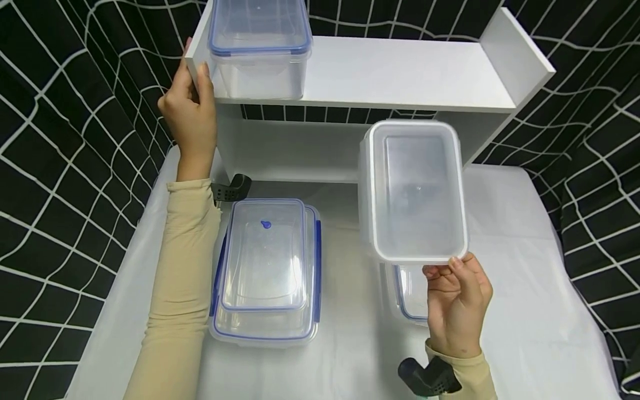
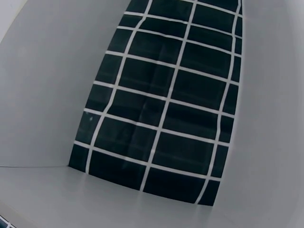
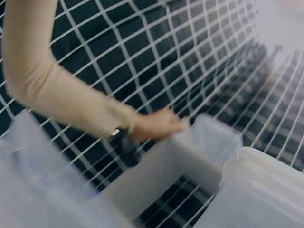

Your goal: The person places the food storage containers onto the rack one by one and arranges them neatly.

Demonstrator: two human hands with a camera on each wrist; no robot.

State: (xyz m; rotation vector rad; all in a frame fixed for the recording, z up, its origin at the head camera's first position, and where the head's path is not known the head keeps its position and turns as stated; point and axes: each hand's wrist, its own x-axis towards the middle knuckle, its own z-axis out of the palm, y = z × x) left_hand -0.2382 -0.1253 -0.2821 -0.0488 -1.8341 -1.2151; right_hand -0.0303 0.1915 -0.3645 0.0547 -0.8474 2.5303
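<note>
My left hand (image 1: 192, 119) holds the front edge of the left side panel of a white shelf unit (image 1: 390, 72), thumb on the inner face and fingers around the outside. With my right hand (image 1: 460, 308) I pinch the near right corner of a clear food container with a white-rimmed lid (image 1: 420, 189). It hangs in the air, tilted, in front of the shelf; the right wrist view shows part of this food container (image 3: 261, 190) at lower right. On the shelf's left end, next to my left hand, stands a clear food container with a blue-rimmed lid (image 1: 260, 72).
Left on the white-covered table (image 1: 350, 344), a smaller blue-rimmed container (image 1: 265, 255) rests on a larger one with blue clips (image 1: 265, 328). Another blue-rimmed container (image 1: 412, 294) lies partly hidden below my right hand. Black cloth with a white grid (image 1: 65, 166) surrounds the table.
</note>
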